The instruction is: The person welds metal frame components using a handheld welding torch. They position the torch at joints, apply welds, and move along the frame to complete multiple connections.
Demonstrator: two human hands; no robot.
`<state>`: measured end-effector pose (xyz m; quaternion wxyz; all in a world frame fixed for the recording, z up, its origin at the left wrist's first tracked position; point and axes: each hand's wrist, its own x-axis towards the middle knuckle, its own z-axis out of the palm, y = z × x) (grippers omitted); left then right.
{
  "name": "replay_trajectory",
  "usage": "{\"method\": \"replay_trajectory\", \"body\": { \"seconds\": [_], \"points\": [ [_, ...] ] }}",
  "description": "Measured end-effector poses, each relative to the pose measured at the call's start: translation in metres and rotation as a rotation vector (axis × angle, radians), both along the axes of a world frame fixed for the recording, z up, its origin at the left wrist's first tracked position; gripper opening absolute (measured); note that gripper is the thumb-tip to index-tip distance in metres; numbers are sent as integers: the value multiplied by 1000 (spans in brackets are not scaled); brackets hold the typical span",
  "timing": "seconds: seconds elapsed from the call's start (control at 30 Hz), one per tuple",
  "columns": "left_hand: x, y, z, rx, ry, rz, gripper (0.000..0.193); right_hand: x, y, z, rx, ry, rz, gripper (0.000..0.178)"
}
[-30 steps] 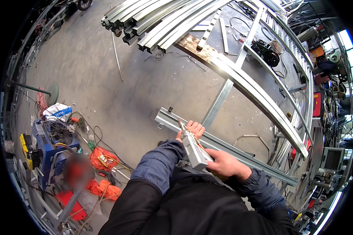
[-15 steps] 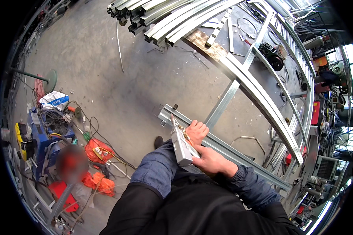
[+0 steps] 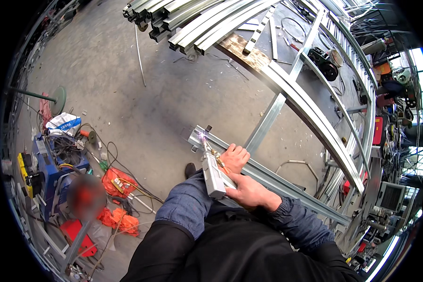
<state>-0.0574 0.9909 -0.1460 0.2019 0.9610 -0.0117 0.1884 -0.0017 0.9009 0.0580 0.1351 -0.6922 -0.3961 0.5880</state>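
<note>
My right hand point(image 3: 251, 191) grips a grey, boxy welding gun point(image 3: 213, 176) with brass fittings; most of its fingers are hidden under the body. The gun's pointed nozzle touches down at the near end of a galvanized metal channel point(image 3: 286, 193), where a small white-violet glow shines. Just beyond the gun, my left hand point(image 3: 234, 159) lies closed over the channel with its fingers curled. Small metal tabs point(image 3: 208, 128) stick out from the channel's end. A crosspiece point(image 3: 267, 123) runs from the channel toward the far rails.
Stacked metal profiles point(image 3: 207, 26) lie at the top, beside long curved-looking rails point(image 3: 310, 122). To the left are a blue machine point(image 3: 47, 164), an orange bag point(image 3: 116, 181), loose cables point(image 3: 143, 190) and a red object point(image 3: 77, 237). A green round stand point(image 3: 58, 100) is farther left.
A bright glow has appeared at the gun's nozzle on the channel's end. The gun has shifted slightly left, while my left hand stays on the channel.
</note>
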Motion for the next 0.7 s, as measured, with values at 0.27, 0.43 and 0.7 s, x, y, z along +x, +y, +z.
{"method": "replay_trajectory", "body": {
  "seconds": [0.27,0.43,0.7],
  "points": [
    [1,-2,-9,14,-5,-1,27,-1,3,4,24,4,-17,62],
    [1,0,-6,4,9,-11,30,-3,0,0,101,-22,-48,58],
    [0,1,1,-5,10,-15,31,-4,-2,0,121,-31,-51,57]
  ]
}}
